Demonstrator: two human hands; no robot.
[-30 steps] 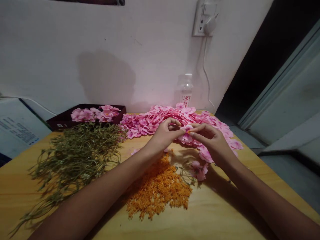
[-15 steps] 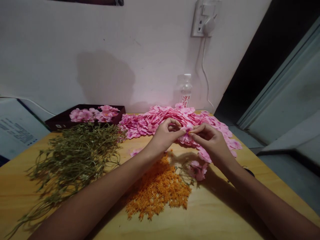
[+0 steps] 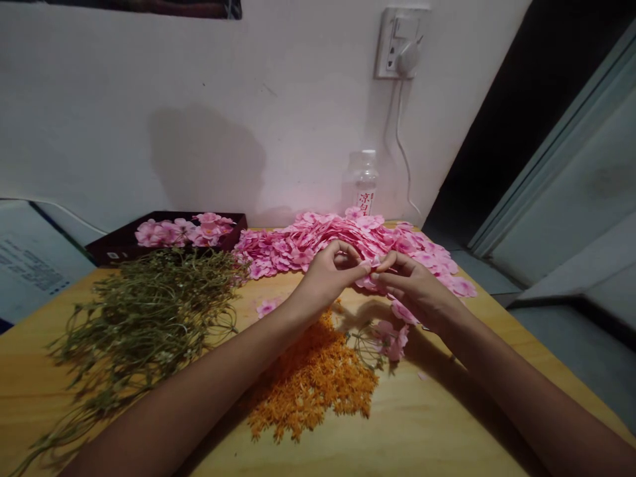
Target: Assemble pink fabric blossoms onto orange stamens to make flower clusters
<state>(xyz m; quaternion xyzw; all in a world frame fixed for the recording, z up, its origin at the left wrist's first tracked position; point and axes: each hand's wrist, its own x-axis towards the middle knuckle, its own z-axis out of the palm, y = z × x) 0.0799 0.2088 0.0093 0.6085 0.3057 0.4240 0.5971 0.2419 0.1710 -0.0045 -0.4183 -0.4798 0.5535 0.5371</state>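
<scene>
In front of the pink pile, my left hand (image 3: 334, 268) and my right hand (image 3: 416, 286) meet, thumbs and fingertips pinched on a small pink artificial flower (image 3: 371, 261). Fingers cover most of that flower. Behind my hands spreads a heap of pink fabric petals (image 3: 278, 252). Below them, between my forearms, lies a pile of orange flower centres (image 3: 318, 384). Beside it, under my right hand, rests a pink flower on green stems (image 3: 392, 339). A single pink blossom (image 3: 267, 307) sits left of my left wrist.
Tangled green stems (image 3: 159, 311) cover the left of the wooden table (image 3: 397, 430). A dark tray (image 3: 119, 253) with pink flowers stands behind them. A clear bottle (image 3: 365, 179) is near the wall, below a socket (image 3: 401, 43) with a plugged-in cord. A pink scrap (image 3: 422, 375) lies right.
The flower has turned and closed up between my fingertips; its yellow-orange middle no longer shows. My right fingers have moved slightly. A pink scrap now shows on the table under my right forearm.
</scene>
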